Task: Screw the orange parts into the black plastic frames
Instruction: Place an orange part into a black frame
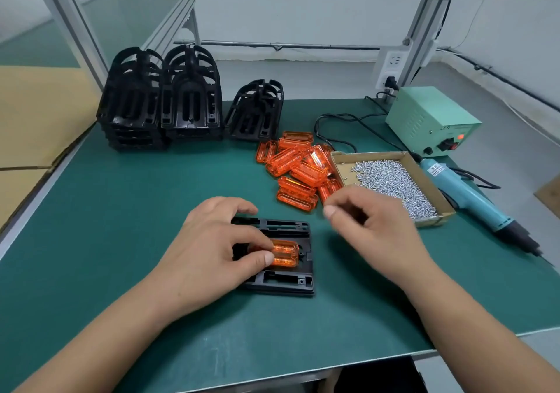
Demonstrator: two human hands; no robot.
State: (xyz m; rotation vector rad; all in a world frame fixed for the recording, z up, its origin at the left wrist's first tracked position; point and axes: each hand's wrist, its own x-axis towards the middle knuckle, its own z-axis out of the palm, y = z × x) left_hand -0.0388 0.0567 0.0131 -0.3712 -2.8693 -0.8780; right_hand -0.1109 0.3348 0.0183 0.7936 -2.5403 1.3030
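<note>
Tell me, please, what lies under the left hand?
Under the left hand lies a black frame flat on the mat, with an orange part seated in its middle. The fingers hide the left ends of both, so nothing there can be judged.

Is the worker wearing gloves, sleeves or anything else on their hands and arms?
No gloves: the left hand and right hand are bare, with short nails. No ring, watch or wristband shows. The left forearm and right forearm are bare too, with no sleeve in view up to the picture's edge, and no markings on them.
</note>
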